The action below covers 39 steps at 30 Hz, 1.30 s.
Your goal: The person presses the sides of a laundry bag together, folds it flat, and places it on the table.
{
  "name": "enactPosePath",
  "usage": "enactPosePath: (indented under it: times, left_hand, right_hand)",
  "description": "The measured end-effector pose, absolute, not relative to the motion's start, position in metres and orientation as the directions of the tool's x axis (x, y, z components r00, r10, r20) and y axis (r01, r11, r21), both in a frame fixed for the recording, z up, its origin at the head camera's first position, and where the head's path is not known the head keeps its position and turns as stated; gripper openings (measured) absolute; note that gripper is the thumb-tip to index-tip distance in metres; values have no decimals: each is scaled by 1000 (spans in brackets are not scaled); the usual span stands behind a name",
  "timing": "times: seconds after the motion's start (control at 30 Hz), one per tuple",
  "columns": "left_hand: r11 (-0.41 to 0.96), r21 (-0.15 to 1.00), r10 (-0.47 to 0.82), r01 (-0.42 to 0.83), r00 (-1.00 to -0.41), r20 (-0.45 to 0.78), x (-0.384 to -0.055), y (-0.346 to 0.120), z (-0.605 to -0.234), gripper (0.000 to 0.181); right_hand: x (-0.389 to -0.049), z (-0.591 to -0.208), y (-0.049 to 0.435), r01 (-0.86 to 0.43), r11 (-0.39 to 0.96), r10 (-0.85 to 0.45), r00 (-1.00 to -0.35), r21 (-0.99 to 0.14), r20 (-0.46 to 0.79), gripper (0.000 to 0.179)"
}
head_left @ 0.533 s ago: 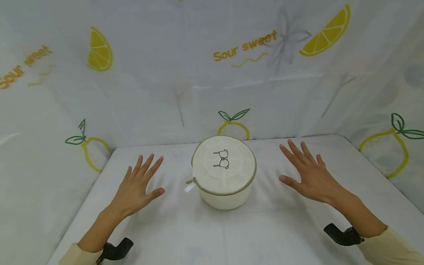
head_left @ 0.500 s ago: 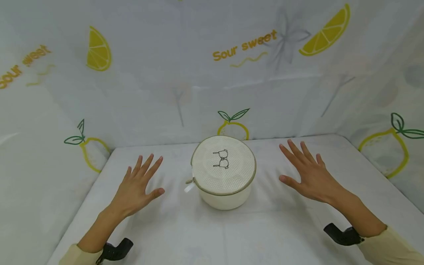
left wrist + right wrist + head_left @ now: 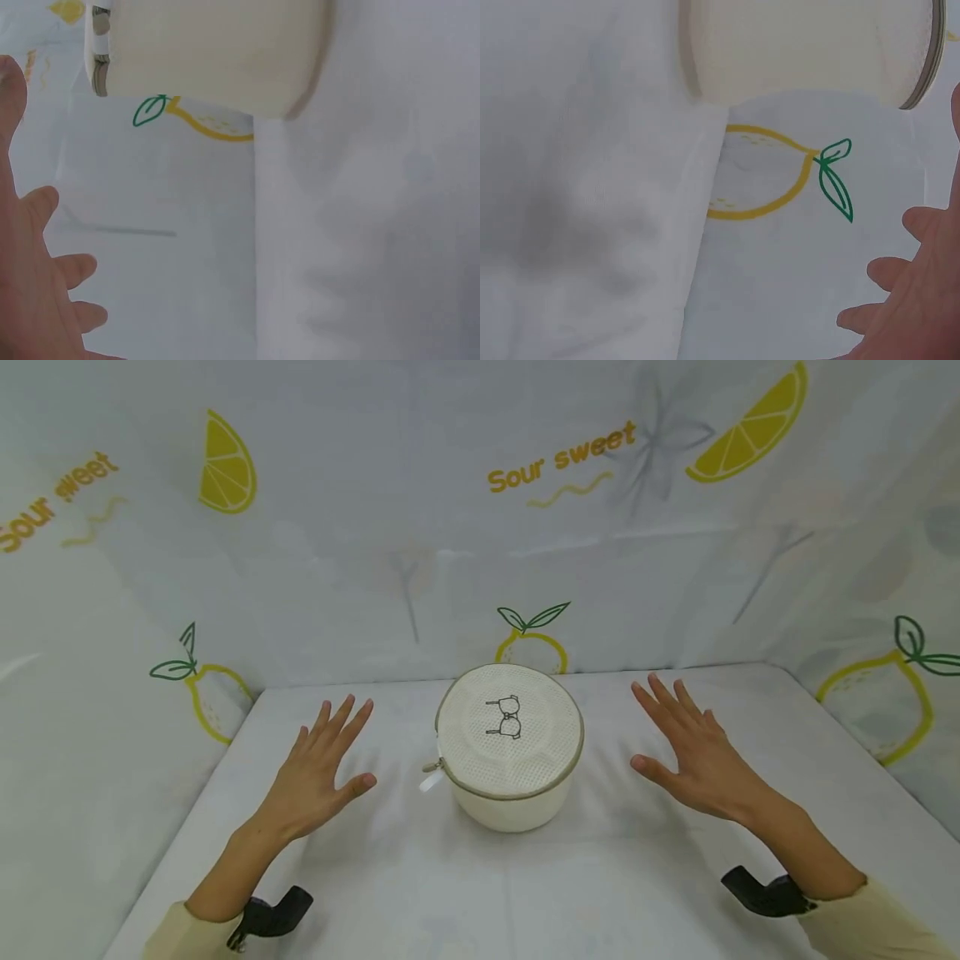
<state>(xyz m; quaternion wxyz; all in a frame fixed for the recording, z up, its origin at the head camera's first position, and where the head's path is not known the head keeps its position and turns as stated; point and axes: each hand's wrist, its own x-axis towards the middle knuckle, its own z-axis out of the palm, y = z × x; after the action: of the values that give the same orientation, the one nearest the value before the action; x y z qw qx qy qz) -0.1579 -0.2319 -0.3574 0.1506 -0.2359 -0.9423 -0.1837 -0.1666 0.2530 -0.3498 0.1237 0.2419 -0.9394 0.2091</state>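
Observation:
A round cream zip-up case (image 3: 510,735) stands upright in the middle of the table, its mesh lid zipped round with a grey-green edge and printed with a line drawing of glasses. The zipper pull (image 3: 432,767) and a small white tag (image 3: 431,782) stick out on its left side. My left hand (image 3: 311,781) is held to the left of the case, fingers spread and apart from it. On the other side, my right hand (image 3: 697,760) is spread likewise, also holding nothing. Both wrist views show the case's plain side wall (image 3: 202,52) beyond the hand.
White cloth covers the table (image 3: 480,893). Behind it and at both sides hangs a white curtain (image 3: 337,593) printed with lemons and lettering. A black wrist mount (image 3: 277,914) sits on the left forearm, another black mount (image 3: 768,893) on the right.
The left hand has shifted slightly up and to the right, and the right hand slightly left. The head view has tilted a little; the case stands where it was.

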Motion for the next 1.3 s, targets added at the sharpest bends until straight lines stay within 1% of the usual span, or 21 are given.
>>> enactPosePath:
  times: [0.1,0.2,0.33,0.47,0.63,0.7,0.83,0.93,1.1,1.17,1.3]
  left_hand:
    - [805,304,388,509,-840,378,-160,-227,-355,83]
    - [768,368,387,525,-837,387,-161,-221,-353,84]
    - [660,492,390,567,-819,421,-162,-209,-352,89]
    - [567,558,406,606,-795,451,-163,-193,-352,93]
    - [486,589,445,646,-762,470,-164,-175,-356,98]
    - [443,597,469,669,-740,481,-164,-170,-361,100]
    - [379,597,496,707,-700,514,-163,-160,-370,104]
    - [354,594,496,722,-684,536,-161,-152,-376,108]
    - [310,616,476,724,-679,558,-161,-139,-387,115]
    - [289,641,456,711,-691,561,-162,-135,-392,117]
    - [251,694,407,675,-724,557,-163,-124,-398,116]
  right_hand:
    - [-167,-353,249,-509,759,-398,-857,-406,328,85]
    - [-167,-354,244,-513,709,-395,-857,-484,331,82]
    - [-169,-353,236,-528,622,-395,-849,-578,351,77]
    - [-171,-352,224,-557,539,-418,-828,-632,373,76]
    - [-175,-353,211,-602,442,-455,-789,-665,413,77]
    - [-175,-354,207,-615,414,-463,-777,-671,426,78]
    - [-174,-356,201,-623,398,-471,-769,-673,433,81]
    - [-175,-358,196,-629,394,-477,-763,-670,436,82]
    - [-175,-362,189,-630,369,-476,-760,-683,443,84]
    - [-175,-364,185,-623,362,-477,-763,-693,436,84]
    - [-178,-367,177,-609,364,-479,-772,-705,419,85]
